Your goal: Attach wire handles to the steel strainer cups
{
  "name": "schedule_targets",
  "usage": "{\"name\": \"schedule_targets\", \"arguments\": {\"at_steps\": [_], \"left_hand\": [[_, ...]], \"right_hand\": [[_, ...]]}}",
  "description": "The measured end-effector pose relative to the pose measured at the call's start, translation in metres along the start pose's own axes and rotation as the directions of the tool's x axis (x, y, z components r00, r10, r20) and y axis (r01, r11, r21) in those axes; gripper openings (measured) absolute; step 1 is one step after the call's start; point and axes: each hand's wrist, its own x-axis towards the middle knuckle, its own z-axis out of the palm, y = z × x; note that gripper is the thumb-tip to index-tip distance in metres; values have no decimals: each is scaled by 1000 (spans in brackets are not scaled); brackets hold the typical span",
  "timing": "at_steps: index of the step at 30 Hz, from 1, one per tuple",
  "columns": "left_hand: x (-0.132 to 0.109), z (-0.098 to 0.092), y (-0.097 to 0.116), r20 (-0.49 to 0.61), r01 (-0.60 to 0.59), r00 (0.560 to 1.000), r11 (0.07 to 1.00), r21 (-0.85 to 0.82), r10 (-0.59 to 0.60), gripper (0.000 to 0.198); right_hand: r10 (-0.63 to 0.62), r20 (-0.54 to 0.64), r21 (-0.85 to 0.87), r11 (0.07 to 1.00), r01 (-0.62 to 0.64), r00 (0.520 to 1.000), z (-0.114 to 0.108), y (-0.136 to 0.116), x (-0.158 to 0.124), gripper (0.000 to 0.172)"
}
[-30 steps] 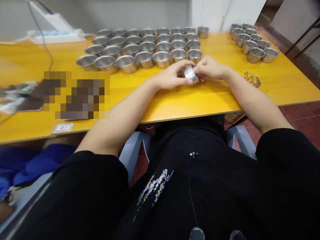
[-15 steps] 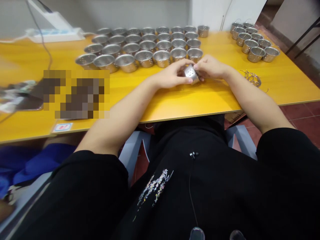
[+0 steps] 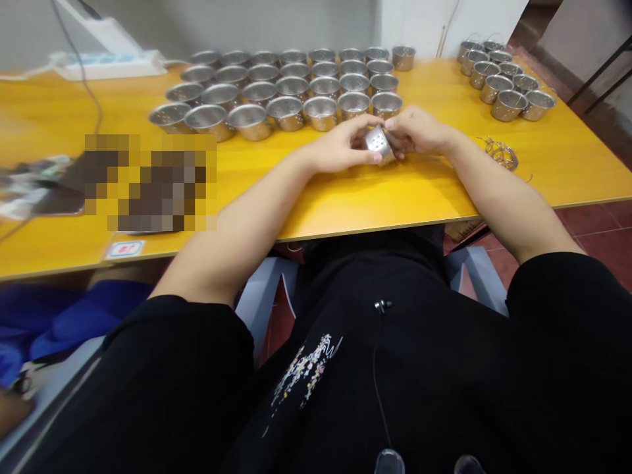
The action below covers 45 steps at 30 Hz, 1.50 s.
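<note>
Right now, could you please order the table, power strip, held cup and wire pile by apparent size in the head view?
1. Table
2. Power strip
3. Held cup and wire pile: too alike to rank; cup partly covered.

Silver cup [image 3: 377,143], yellow table [image 3: 340,201], black shirt [image 3: 419,375]

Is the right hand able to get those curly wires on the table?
Probably yes: the wires lie on the table beside the right forearm, with nothing seen in between. But the right hand is busy at the cup the left hand holds, so it would likely have to leave that first.
</note>
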Motion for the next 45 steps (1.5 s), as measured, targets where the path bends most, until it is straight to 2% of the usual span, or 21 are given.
{"name": "schedule_targets", "arguments": {"at_steps": [3, 9, 14, 18, 21, 27, 33, 37, 41, 45], "left_hand": [[0, 1, 5, 74, 68, 995, 994, -87, -62, 114], [1, -1, -6, 37, 50, 998, 992, -119, -46, 110], [1, -5, -10, 9, 38, 999, 996, -83, -38, 116], [1, -8, -12, 22, 63, 998, 993, -100, -61, 109], [1, -10, -13, 43, 77, 996, 992, -101, -73, 106], [-1, -6, -9, -2, 81, 997, 995, -51, -81, 116], [0, -4, -7, -5, 44, 999, 997, -58, -45, 110], [-1, -7, -9, 8, 43, 999, 997, -61, -42, 119], [-5, -7, -4, 37, 74, 997, 997, -34, -73, 129], [-8, -6, 6, 52, 91, 994, 996, 19, -92, 131]], "right_hand": [[-13, -21, 58, 998, 14, 1000, 2, 2, 0, 88], [12, -43, 40, 999, -10, 999, 10, -4, -7, 86], [21, -128, 13, 1000, -20, 992, 15, -15, -6, 79], [-27, -170, 48, 998, 36, 985, 12, -15, -4, 73], [-77, -173, 13, 997, 80, 982, 6, -9, -4, 67], [-145, -216, -125, 985, 120, 965, 1, -1, -5, 54], [-148, -267, -115, 986, 121, 952, 6, -5, 0, 43], [-208, -228, -143, 973, 178, 951, 6, -7, 0, 46], [-148, -242, -233, 968, 91, 959, 12, -19, -4, 57], [-117, -307, -345, 939, 5, 944, 19, -28, -7, 56]]}}
